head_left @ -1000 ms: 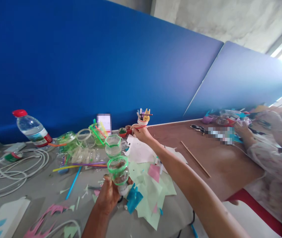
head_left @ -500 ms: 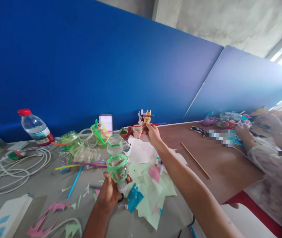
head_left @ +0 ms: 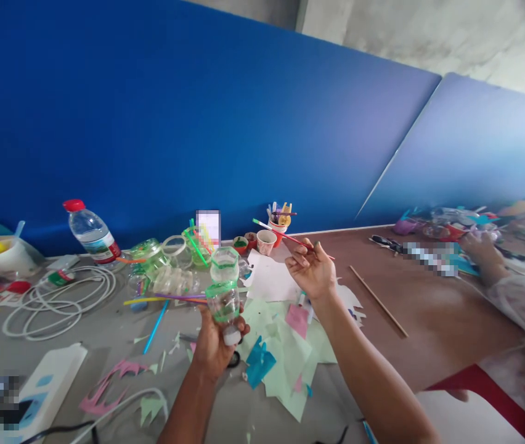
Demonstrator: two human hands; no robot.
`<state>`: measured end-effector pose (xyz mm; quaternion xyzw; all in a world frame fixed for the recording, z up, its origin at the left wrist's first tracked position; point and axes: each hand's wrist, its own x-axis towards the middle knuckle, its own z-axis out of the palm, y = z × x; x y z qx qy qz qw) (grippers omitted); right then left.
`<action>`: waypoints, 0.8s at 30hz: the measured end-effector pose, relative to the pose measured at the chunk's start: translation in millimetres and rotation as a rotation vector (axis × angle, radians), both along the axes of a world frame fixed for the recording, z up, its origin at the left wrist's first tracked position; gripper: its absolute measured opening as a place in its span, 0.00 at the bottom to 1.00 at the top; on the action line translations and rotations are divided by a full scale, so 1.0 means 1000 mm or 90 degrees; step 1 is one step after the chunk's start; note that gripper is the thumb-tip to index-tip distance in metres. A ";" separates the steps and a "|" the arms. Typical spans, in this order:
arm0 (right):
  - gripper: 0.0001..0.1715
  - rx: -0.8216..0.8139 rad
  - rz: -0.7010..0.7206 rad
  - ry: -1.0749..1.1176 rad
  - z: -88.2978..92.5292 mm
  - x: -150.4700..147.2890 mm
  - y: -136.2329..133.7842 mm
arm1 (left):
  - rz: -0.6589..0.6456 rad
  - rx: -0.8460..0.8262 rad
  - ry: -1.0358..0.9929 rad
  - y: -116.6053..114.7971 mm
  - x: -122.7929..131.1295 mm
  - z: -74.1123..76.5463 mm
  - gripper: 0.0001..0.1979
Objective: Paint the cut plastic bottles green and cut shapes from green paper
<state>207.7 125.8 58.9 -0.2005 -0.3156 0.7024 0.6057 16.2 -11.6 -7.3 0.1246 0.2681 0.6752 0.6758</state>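
My left hand [head_left: 220, 345] is closed around the lower part of a clear plastic bottle piece [head_left: 223, 302] with green-painted bands and a white cap at its bottom. A second clear piece with a green rim [head_left: 224, 265] shows just above it; whether the two are joined I cannot tell. Between the fingers of my right hand [head_left: 311, 265] is a thin red paintbrush [head_left: 285, 234], its green-tipped end pointing up and left. Near that tip are a patterned paper cup [head_left: 267, 242] and a small pot of green paint [head_left: 240, 245].
Left stand a water bottle [head_left: 91, 234] and a coiled white cable [head_left: 59, 302]. Pale green paper scraps [head_left: 285, 351] lie in front. A wooden stick [head_left: 378, 301] rests to the right, and another person's hand [head_left: 484, 253] is at the far right.
My right hand has drawn back from the cups, toward the right and down, and turned with the brush, whose green tip now shows. My left hand still holds the bottle piece, tilted slightly differently.
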 end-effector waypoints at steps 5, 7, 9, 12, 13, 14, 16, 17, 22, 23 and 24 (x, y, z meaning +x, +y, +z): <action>0.07 -0.022 0.012 0.008 -0.006 -0.006 -0.023 | -0.014 -0.010 -0.008 -0.002 0.000 0.003 0.29; 0.06 -0.030 0.021 0.026 -0.012 -0.008 -0.029 | -0.025 0.014 0.001 -0.004 0.000 0.002 0.29; 0.06 -0.029 0.031 0.050 -0.019 -0.009 -0.032 | -0.043 0.028 0.022 -0.006 0.001 0.001 0.26; 0.04 -0.012 0.034 0.079 -0.030 -0.007 -0.033 | -0.071 0.052 0.082 -0.010 0.005 -0.001 0.21; 0.03 -0.008 0.029 0.085 -0.032 -0.006 -0.033 | -0.087 0.064 0.105 -0.011 0.008 -0.002 0.21; 0.03 -0.008 0.020 0.090 -0.035 -0.005 -0.033 | -0.110 0.075 0.128 -0.012 0.010 -0.002 0.22; 0.04 -0.019 -0.001 0.098 -0.038 -0.004 -0.033 | -0.162 0.087 0.179 -0.014 0.015 -0.003 0.24; 0.04 -0.024 -0.012 0.100 -0.039 -0.004 -0.033 | -0.182 0.089 0.205 -0.014 0.017 -0.004 0.26; 0.09 -0.038 -0.005 0.092 -0.038 -0.006 -0.036 | -0.203 0.100 0.281 -0.013 0.023 -0.007 0.26; 0.09 -0.047 0.011 0.109 -0.038 -0.006 -0.036 | -0.196 0.099 0.283 -0.012 0.022 -0.008 0.25; 0.08 -0.055 0.032 0.136 -0.039 -0.006 -0.036 | -0.184 0.095 0.283 -0.011 0.022 -0.008 0.25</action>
